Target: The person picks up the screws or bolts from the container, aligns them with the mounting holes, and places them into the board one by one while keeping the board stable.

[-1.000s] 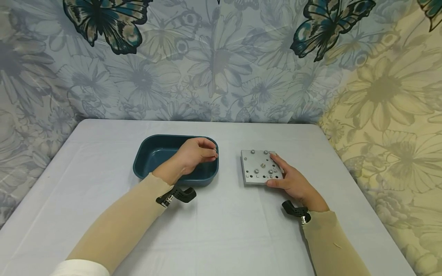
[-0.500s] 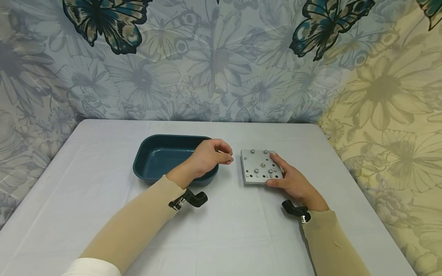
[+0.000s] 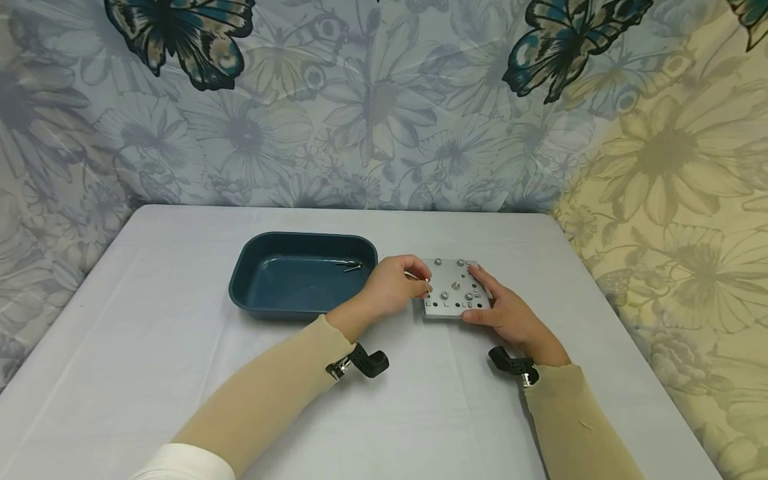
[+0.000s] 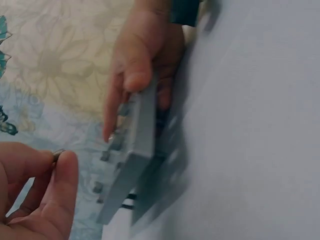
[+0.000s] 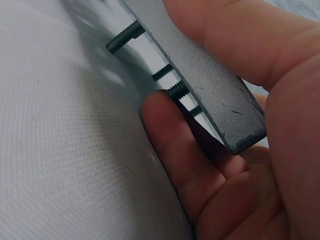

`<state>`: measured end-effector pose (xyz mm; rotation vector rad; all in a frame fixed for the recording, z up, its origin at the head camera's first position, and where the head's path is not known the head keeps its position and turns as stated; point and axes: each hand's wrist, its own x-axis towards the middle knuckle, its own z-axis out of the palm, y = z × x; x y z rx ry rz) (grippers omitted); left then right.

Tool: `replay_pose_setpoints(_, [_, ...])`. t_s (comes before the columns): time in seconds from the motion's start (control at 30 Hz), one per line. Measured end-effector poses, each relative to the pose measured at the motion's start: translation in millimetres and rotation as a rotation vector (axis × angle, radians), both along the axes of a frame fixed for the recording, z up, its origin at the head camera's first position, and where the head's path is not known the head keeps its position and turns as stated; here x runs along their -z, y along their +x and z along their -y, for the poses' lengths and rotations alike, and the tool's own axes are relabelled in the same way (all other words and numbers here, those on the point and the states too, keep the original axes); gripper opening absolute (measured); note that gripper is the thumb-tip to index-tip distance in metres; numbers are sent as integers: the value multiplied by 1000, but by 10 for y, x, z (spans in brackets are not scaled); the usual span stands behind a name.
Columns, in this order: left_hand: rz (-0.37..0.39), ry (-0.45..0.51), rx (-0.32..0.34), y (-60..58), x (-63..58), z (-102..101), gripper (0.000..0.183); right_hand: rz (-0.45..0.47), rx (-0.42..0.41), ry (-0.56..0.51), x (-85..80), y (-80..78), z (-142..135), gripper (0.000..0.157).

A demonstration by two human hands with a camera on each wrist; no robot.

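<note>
My left hand (image 3: 393, 287) pinches a small metal screw (image 4: 58, 154) between thumb and forefinger, mostly hidden by the fingertips. In the head view those fingertips overlap the left edge of a square metal plate (image 3: 444, 308). Screw heads and small holes dot the plate's top. My right hand (image 3: 507, 313) grips the plate from its right side, thumb at the near edge. Seen from the right wrist, a finger (image 5: 167, 130) reaches beneath the plate, between it and the cloth. Threaded screw ends (image 5: 125, 37) and thinner pins (image 5: 162, 72) stick out of the underside.
A dark teal tray (image 3: 270, 310) stands left of the plate, partly behind the left hand. Several loose screws (image 3: 351, 267) lie at its right end. White cloth (image 3: 444, 400) covers the table, and a flowered, butterfly-patterned backdrop (image 3: 372, 133) rises behind it.
My left hand has moved right from over the tray to the plate's left edge, still pinching the screw. The loose screws in the tray have come into sight. My right hand keeps its hold.
</note>
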<state>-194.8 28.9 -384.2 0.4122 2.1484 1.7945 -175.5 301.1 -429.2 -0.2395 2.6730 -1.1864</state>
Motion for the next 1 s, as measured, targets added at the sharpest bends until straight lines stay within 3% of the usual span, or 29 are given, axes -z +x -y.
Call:
replay_pose_setpoints(0.2, [-49, -33, -47, 32, 129, -78, 11, -1, -1, 7, -5, -3, 13, 105])
replay_pose_setpoints(0.43, [-129, -143, -62, -38, 158, -63, 10, 2, -8, -8, -18, -10, 27, 106])
replay_pose_setpoints(0.73, [-208, -252, -10, -71, 177, -62, 8, 1, -9, -11, -44, -6, 25, 107])
replay_pose_setpoints(1.0, [-225, -287, -6, -81, 197, -84, 8, 6, -10, -36, -18, -3, 8, 105])
